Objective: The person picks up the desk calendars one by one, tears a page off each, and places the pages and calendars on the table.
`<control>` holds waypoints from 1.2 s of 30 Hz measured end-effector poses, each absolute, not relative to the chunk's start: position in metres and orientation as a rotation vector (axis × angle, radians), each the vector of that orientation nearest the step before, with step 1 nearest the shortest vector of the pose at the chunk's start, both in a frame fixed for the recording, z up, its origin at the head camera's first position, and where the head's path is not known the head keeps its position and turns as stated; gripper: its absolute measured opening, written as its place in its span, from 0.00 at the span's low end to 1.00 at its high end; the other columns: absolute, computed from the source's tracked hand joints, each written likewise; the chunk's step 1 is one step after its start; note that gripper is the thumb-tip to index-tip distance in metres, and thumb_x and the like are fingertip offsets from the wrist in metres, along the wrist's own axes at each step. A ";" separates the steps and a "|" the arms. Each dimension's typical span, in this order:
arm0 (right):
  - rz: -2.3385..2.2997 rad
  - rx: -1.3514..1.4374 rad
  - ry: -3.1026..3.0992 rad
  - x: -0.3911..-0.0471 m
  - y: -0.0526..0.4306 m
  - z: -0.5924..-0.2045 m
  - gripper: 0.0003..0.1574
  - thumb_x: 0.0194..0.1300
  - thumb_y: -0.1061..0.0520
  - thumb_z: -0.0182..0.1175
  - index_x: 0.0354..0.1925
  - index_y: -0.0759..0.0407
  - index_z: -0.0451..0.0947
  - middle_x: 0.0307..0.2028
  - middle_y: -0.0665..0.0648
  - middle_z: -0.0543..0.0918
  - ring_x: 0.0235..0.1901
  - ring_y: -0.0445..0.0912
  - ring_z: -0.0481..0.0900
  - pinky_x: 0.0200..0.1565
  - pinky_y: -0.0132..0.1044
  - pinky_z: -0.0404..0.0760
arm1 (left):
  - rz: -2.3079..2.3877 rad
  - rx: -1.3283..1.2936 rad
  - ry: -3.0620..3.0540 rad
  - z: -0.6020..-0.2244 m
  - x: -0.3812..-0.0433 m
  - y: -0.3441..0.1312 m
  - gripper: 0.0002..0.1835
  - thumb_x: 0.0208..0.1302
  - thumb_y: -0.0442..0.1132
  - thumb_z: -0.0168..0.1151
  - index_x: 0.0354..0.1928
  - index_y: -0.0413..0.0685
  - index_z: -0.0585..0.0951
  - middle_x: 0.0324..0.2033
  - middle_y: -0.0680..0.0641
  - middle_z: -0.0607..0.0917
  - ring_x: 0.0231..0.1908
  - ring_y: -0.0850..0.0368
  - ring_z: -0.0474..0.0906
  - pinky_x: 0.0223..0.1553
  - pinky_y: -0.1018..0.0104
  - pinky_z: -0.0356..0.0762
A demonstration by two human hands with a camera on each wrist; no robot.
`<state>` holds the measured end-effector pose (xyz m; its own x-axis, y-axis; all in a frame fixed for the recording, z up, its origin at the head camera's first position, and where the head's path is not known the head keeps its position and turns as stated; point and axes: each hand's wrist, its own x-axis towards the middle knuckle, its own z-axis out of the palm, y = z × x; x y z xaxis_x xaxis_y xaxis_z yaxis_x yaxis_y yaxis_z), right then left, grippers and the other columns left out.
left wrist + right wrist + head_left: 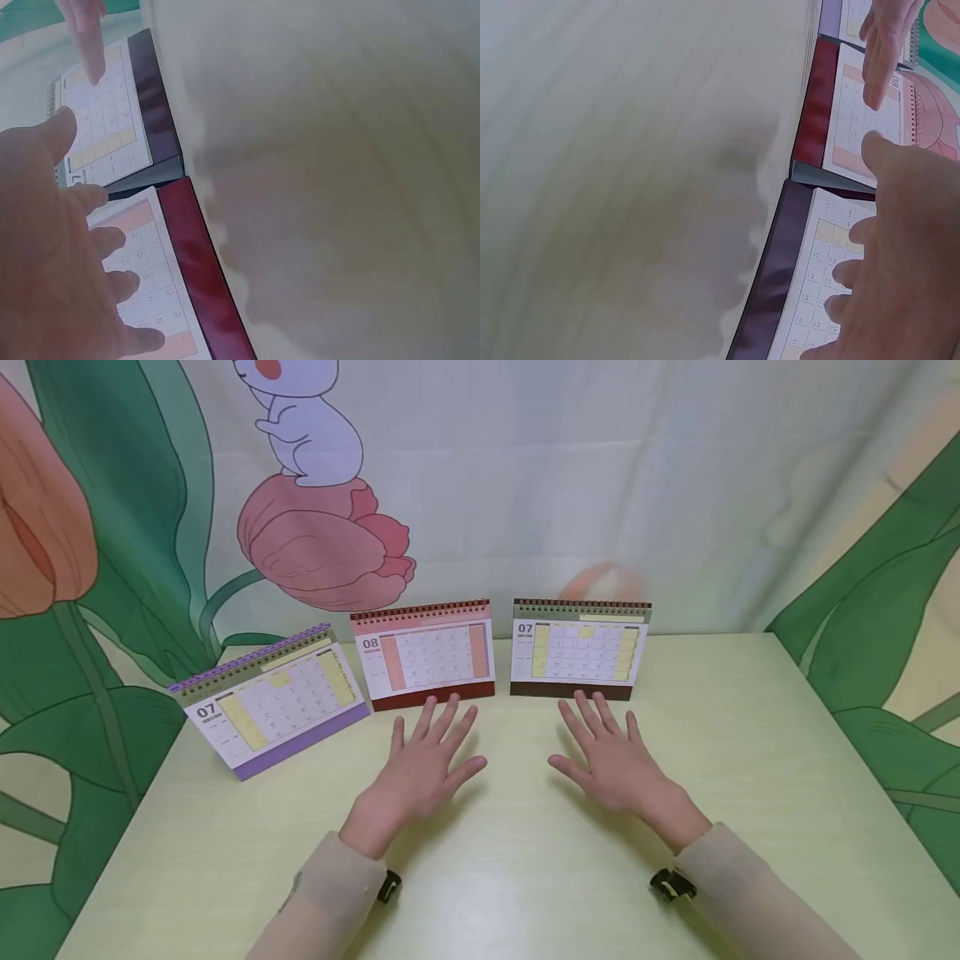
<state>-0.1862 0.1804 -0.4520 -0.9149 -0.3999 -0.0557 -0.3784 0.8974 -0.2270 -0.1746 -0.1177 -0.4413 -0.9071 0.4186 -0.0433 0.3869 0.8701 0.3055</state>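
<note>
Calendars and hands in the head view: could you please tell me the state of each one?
Purple calendar: standing, turned at an angle, page 07 showing
Red calendar: standing, page 08 showing
Brown calendar: standing, page 07 showing
Left hand: fingers spread, holding nothing
Right hand: fingers spread, holding nothing

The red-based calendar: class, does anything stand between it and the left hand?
Nothing visible does. In the head view, the left hand overlaps the front edge of the red-based calendar; the purple-based calendar stands aside, to the left.
</note>
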 end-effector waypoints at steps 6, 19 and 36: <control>-0.352 -0.610 2.970 -0.187 0.182 -0.450 0.50 0.78 0.32 0.48 0.83 0.52 0.43 0.82 0.60 0.39 0.79 0.57 0.33 0.72 0.69 0.44 | 0.498 0.676 2.887 -0.442 -0.182 -0.116 0.39 0.78 0.65 0.45 0.83 0.60 0.51 0.81 0.47 0.43 0.79 0.41 0.33 0.71 0.28 0.34; -0.398 -0.769 3.100 -0.189 0.183 -0.447 0.30 0.75 0.46 0.60 0.64 0.67 0.76 0.64 0.69 0.76 0.64 0.63 0.74 0.62 0.59 0.74 | 0.480 0.717 2.887 -0.438 -0.188 -0.109 0.32 0.77 0.57 0.56 0.75 0.50 0.69 0.75 0.39 0.63 0.74 0.39 0.59 0.70 0.30 0.50; -0.468 -0.757 3.132 -0.187 0.186 -0.447 0.20 0.73 0.50 0.62 0.53 0.65 0.83 0.51 0.63 0.86 0.53 0.58 0.83 0.55 0.53 0.80 | 0.752 0.710 2.809 -0.444 -0.210 -0.095 0.23 0.77 0.47 0.59 0.65 0.40 0.78 0.64 0.41 0.77 0.66 0.45 0.71 0.69 0.52 0.66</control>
<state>-0.1870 0.1860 -0.4474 -0.8858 -0.4292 0.1767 -0.4621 0.8511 -0.2492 -0.2100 -0.0952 -0.4438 -0.8772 0.4797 -0.0203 0.4054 0.7625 0.5043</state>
